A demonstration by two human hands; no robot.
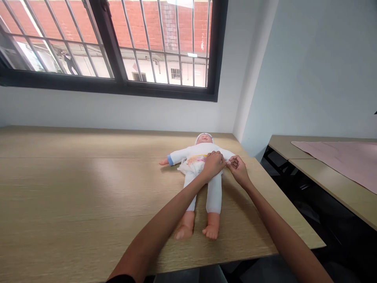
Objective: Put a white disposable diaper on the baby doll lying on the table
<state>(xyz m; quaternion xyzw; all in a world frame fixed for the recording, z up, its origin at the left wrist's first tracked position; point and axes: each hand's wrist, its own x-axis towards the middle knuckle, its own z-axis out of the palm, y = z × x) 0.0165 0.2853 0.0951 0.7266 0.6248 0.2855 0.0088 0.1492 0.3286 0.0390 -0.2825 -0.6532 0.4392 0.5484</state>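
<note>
Lying face up on the wooden table (82,204), the doll (203,148) presents its capped head toward the far edge and its bare feet (211,230) toward the near edge. I observe the work area through the head camera. The doll is dressed in white, with a blue cuff (170,160) on the sleeve extending to the left. A white diaper (191,164) with a yellow, orange and pink front lies across its hips; the diaper's left edge flares outward.

Left hand (215,163): I see it resting over the right part of the diaper's front, palm down, fingers bent. The fingertips point far and right, so the diaper lies beneath them and to their left. I cannot tell how far these fingers close or whether they grip the material.

Right hand (238,168): I find it just right of the left hand, beside the doll's right-hand sleeve. Its fingers curl inward, with thumb and forefinger directed left at the diaper's right edge. A small pale area shows between the two hands; I cannot confirm whether the fingertips pinch it. The doll's body is to the left of these fingers.

Surroundings: beyond the table I note a dark-framed window (167,92) with metal bars. To the right, apart from the first, a second table (330,179) carries a pink cloth (344,159).
</note>
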